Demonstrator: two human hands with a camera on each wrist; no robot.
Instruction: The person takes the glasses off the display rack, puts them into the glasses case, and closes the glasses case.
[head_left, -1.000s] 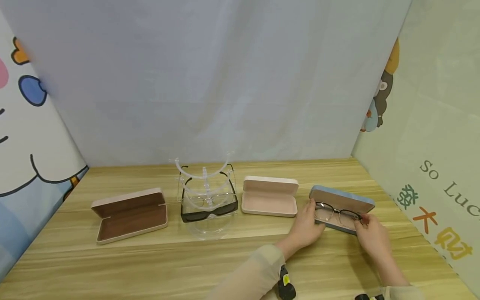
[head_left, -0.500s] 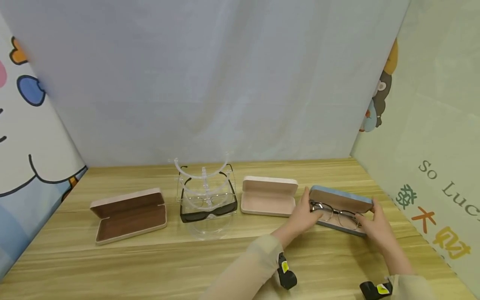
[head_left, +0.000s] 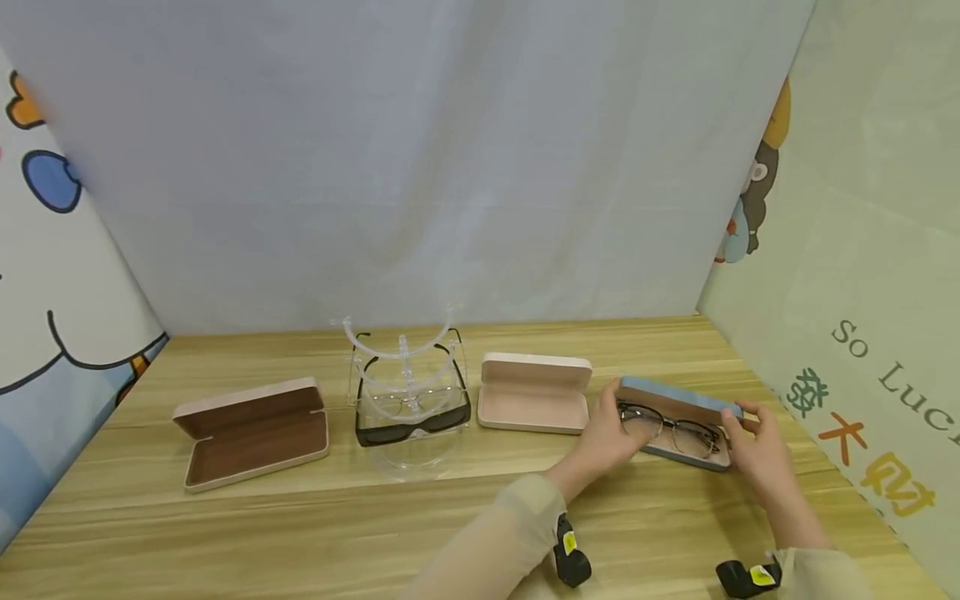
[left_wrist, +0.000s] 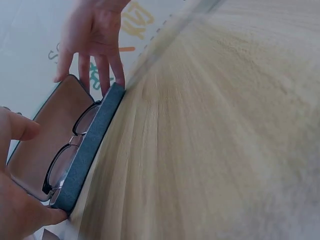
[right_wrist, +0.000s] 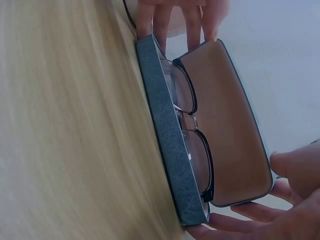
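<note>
A blue glasses case (head_left: 686, 457) stands with its lid partly raised, near the right of the table. Black-rimmed eyeglasses (head_left: 667, 425) lie inside it, temples folded behind the lenses as far as I can see. At the case's left end, my left hand (head_left: 606, 437) holds the body and the lid's edge between thumb and fingers. My right hand (head_left: 761, 450) grips the other end, its thumb over the lid's front corner and a finger behind it. In the right wrist view the brown lid lining (right_wrist: 220, 120) leans back from the eyeglasses.
An open case with a pale pink lining (head_left: 534, 407) stands left of my hands. Further left, a clear display stand (head_left: 408, 379) bears dark sunglasses (head_left: 412, 427) and wire-framed glasses. Another open case, brown-lined (head_left: 258, 446), lies at far left. Curtains enclose the wooden table (head_left: 300, 542).
Both hands have moved up from the case's lower part to its ends and lid. The lid has tipped slightly forward over the eyeglasses. The head view has shifted a little.
</note>
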